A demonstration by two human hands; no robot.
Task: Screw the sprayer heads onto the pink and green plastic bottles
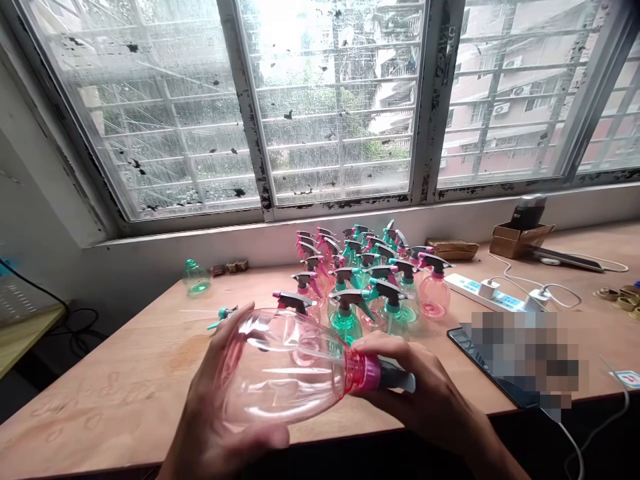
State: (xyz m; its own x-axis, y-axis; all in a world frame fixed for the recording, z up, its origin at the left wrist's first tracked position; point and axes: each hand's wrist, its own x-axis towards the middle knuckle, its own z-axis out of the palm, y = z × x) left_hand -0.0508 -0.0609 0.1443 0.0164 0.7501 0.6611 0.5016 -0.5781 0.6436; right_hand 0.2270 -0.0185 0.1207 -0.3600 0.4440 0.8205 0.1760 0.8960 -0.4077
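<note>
A clear pink spray bottle (285, 367) lies on its side in my hands above the front edge of the wooden table (125, 373). My left hand (215, 413) wraps round the bottle's body from below. My right hand (420, 393) is closed on the pink collar and dark spray head (385, 375) at the bottle's neck. Behind it stands a cluster of several assembled pink and green spray bottles (370, 287).
A green bottle without a head (196, 278) stands at the back left, with a loose green spray head (223, 315) lying near it. A phone (495, 373), a white power strip (487, 295) with cables, and a cardboard box (520, 238) occupy the right side. Windows run behind.
</note>
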